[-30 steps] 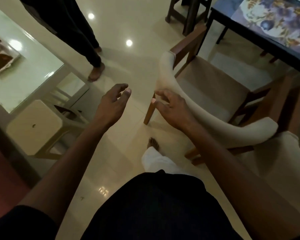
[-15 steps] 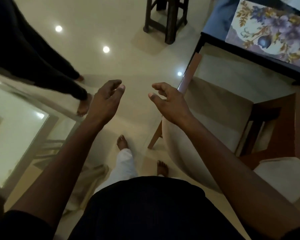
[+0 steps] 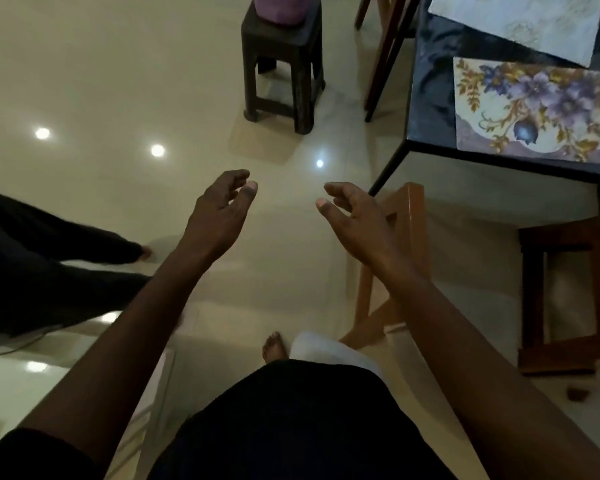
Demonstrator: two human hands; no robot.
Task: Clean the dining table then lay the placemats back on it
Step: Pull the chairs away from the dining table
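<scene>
The dark dining table fills the upper right corner. On it lies a floral placemat with purple flowers, and behind that a pale placemat. My left hand and my right hand hang in mid-air over the floor, left of the table's corner. Both hands hold nothing and their fingers are loosely curled. My right hand is just above a wooden chair's frame, apart from it.
A dark plastic stool with a purple tub on it stands ahead on the tiled floor. Another wooden chair is tucked at the right. A person's dark-clothed legs are at the left, above a glass-topped table.
My right hand has left the cushioned chair back and both hands have risen. The view has swung toward the dining table, bringing the stool and a second placemat into sight.
</scene>
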